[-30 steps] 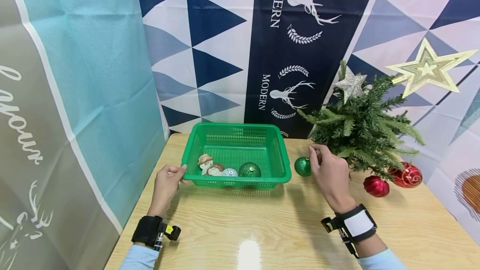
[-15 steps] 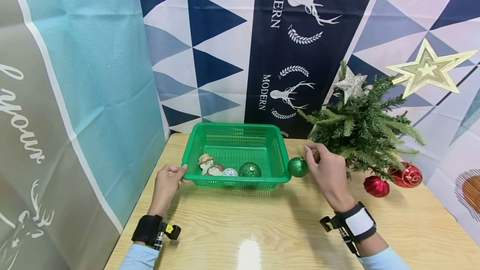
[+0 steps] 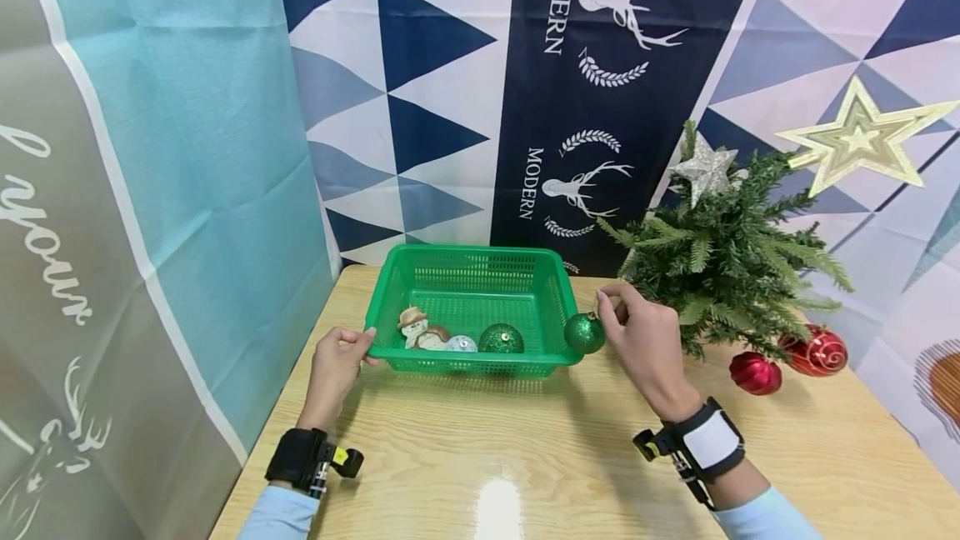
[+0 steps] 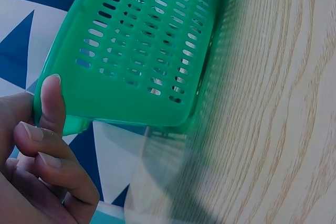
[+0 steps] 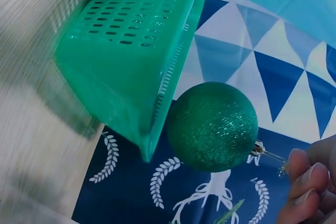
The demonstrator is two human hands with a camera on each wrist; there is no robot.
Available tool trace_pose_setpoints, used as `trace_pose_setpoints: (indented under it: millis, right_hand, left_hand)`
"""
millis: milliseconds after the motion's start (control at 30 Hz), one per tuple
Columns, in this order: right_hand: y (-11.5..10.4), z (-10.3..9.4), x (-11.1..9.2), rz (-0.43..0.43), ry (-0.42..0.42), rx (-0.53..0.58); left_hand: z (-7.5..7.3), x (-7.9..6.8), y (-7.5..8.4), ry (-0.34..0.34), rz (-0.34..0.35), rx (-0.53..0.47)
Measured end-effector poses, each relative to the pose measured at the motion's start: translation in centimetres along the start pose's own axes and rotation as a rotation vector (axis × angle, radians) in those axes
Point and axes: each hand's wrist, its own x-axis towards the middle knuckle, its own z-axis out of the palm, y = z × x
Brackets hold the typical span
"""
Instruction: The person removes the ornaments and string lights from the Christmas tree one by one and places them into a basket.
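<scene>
By its gold loop, my right hand (image 3: 647, 344) pinches a glittery green bauble (image 3: 584, 333), which hangs at the right rim of the green plastic basket (image 3: 471, 361). In the right wrist view the bauble (image 5: 214, 127) fills the middle, beside the basket's corner. My left hand (image 3: 337, 367) grips the basket's front left corner; the left wrist view shows fingers (image 4: 52, 103) on the rim. Inside the basket lie a snowman ornament (image 3: 420, 330) with a brown hat, a silvery-white bauble (image 3: 462, 343) and a larger green glitter bauble (image 3: 501, 338).
At the right stands a small Christmas tree (image 3: 731, 248) with a silver star (image 3: 706, 169) and a big gold star (image 3: 861, 138). Two red baubles, one ribbed (image 3: 755, 373) and one swirled (image 3: 816, 351), hang low on it. Patterned cloth (image 3: 435, 107) backs the wooden table (image 3: 420, 457).
My right hand has carried the green bauble leftward, from beside the tree to the basket's right rim. The left hand keeps its hold on the corner.
</scene>
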Motion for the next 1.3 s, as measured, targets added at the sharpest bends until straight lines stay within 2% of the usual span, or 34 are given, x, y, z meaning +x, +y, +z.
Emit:
trace_pose_setpoints:
  millis: [333, 1067, 1300]
  right_hand:
    - [-0.8, 0.5, 0.7, -0.037, -0.015, -0.023]
    - [-1.4, 2.5, 1.6, -0.024, -0.103, -0.058]
    - [-1.6, 3.0, 1.6, -0.052, -0.119, -0.062]
  left_hand:
    - [0.0, -0.1, 0.1, 0.002, -0.002, -0.006]
    - [0.0, -0.2, 0.2, 0.003, 0.011, -0.013]
    - [0.0, -0.2, 0.1, 0.004, 0.013, -0.020]
